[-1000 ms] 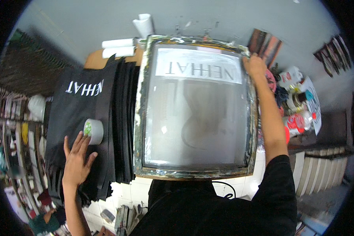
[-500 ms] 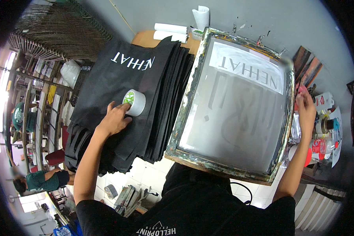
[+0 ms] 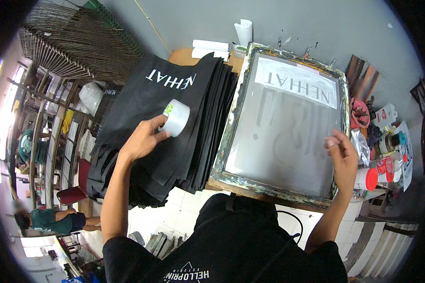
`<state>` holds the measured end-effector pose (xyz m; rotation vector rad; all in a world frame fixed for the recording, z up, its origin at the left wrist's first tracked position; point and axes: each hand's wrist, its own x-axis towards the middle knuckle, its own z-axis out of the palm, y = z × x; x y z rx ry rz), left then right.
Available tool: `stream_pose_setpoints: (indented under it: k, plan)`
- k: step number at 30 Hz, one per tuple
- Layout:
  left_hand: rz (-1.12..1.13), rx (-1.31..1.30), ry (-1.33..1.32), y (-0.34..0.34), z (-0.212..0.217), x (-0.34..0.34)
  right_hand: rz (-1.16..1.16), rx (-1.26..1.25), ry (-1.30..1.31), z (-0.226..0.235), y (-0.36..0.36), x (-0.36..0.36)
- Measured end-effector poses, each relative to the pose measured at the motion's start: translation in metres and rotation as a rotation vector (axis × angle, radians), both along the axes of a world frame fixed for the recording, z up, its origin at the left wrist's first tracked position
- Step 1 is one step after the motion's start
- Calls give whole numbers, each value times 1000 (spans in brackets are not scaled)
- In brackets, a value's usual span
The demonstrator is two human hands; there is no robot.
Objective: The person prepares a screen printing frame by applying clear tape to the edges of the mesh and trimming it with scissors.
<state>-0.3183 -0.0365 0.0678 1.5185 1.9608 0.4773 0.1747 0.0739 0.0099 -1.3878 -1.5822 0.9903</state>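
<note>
My left hand (image 3: 144, 139) grips a wide roll of clear packing tape (image 3: 178, 119) with a green-printed core, fingers at its near end. The roll is tilted above a thick stack of black cloth bags (image 3: 151, 108), the top one with white lettering. Right of the stack lies a screen-printing frame (image 3: 231, 181) with a paint-stained border. Its grey mesh (image 3: 278, 137) has a lettered white patch at the far end and faint larger shapes below. My right hand (image 3: 343, 158) hovers over the frame's right side, fingers loosely bent and apart, with nothing visible in them.
Beyond the frame's right edge stand a pink plastic bag (image 3: 359, 114), bottles and a red-lidded jar (image 3: 366, 179). White paper rolls (image 3: 211, 45) lie at the back. Wire drying racks (image 3: 80, 42) stand at left. A person in green (image 3: 56, 220) is farther off.
My right hand has left the pink bag and come nearer, over the frame's right side. My left hand has shifted slightly right with the tape roll, which is turned more sideways.
</note>
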Motion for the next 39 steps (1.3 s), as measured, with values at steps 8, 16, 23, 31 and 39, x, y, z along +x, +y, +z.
stream_pose_setpoints:
  k: [8, 16, 23, 31, 39]
  plan:
    - [-173, 120, -1019, -26, -4, 92, 585, -45, 195, 20, -28, -92]
    - [-365, 280, -1516, -6, -80, 140, 737, -233, 295, 6, -43, -86]
    - [-47, 182, -1361, 0, -58, 185, 373, 43, -80, 39, -61, -75]
    - [-333, 258, -756, 17, -50, 186, 302, 301, -250, 36, -66, -67]
    - [-302, 485, -1035, 13, -70, 184, 262, 253, -52, 36, -71, -69]
